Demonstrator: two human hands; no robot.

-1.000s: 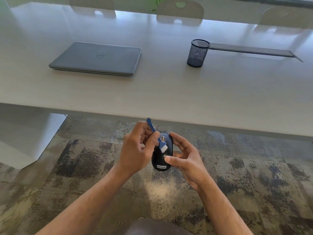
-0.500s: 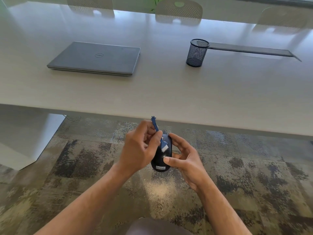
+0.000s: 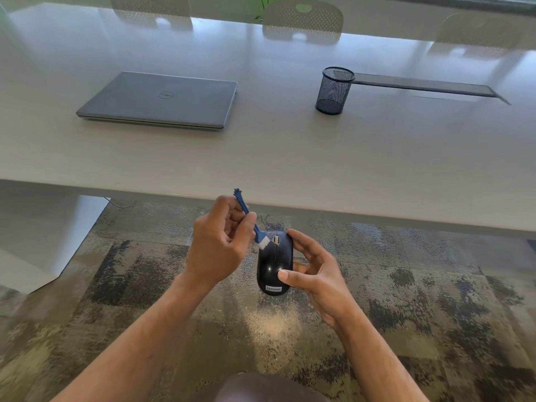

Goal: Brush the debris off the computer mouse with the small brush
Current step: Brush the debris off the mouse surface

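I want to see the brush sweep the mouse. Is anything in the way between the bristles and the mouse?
Nothing visible is. The left hand holds the small blue brush, and its white bristles sit at the black Lenovo mouse beside the scroll wheel. The right hand grips only the mouse's right side.

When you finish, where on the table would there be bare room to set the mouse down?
Bare table lies between the closed laptop and mesh cup, and along the near edge. The strip behind the cup is taken.
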